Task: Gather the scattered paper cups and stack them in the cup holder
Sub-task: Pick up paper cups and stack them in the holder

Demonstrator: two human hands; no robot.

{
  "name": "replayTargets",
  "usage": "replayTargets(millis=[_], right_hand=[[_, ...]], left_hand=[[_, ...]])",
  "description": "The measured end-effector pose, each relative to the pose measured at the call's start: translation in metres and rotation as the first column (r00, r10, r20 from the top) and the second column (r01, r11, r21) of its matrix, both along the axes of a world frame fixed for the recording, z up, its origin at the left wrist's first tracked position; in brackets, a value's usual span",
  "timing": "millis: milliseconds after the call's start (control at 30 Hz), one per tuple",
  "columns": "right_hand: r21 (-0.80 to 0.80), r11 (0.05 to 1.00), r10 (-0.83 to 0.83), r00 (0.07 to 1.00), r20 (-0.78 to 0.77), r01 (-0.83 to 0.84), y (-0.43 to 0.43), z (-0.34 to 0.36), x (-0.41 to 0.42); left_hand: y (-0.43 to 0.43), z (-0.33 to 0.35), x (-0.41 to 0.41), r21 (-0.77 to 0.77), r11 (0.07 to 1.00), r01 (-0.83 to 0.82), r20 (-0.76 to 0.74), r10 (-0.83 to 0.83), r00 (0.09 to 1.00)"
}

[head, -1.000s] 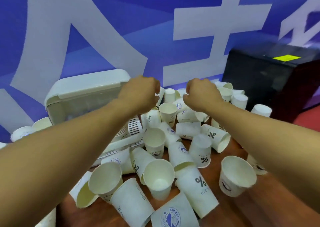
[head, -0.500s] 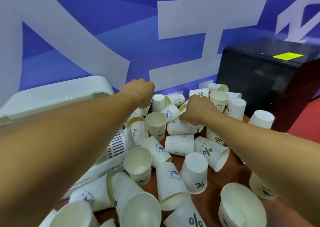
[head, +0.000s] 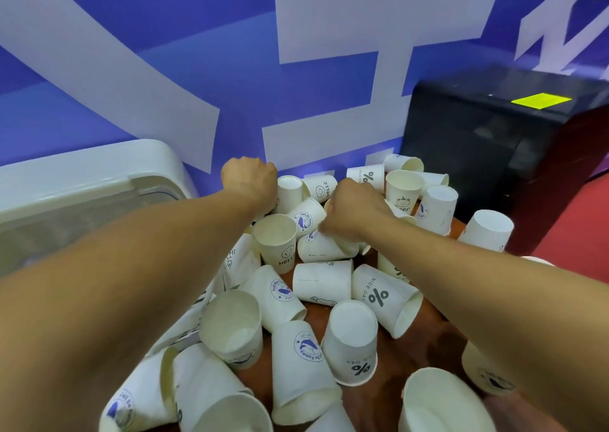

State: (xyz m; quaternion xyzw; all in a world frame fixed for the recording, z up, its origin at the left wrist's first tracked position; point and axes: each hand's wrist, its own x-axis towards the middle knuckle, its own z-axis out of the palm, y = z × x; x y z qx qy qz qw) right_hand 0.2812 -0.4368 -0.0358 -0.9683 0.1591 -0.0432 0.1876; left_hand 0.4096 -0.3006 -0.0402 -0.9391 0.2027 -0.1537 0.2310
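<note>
**Both grips at the far pile**

Gathering seems under way; cups (head: 275,244) litter the bench (head: 438,329), holder (head: 82,194) at its left edge; left grip (head: 248,181) and right grip (head: 354,211) curl over far-edge cups, fingers hidden, so I cannot tell if they clamp anything; next, nesting needs rims aligned.

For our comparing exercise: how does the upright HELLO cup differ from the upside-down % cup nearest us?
The HELLO cup stands mouth up; the % cup stands base up. The HELLO cup shows a smiley; the % cup shows a percent sign. Both are white paper cups.
</note>
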Motion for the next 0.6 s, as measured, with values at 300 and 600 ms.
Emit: replayTargets(millis=[300, 600], right_hand=[[0.037, 0.999, 0.032, 0.994, 0.106, -0.036, 0.011, -0.003, 0.002], [-0.116, 0.991, 0.084, 0.979, 0.185, -0.063, 0.028, 0.004, -0.003]], left_hand=[[0.001, -0.009, 0.001, -0.111, 0.994, 0.015, 0.015, -0.013, 1.0], [0.002, 0.003, -0.025, -0.201, 0.979, 0.031, 0.024, -0.027, 0.999]])
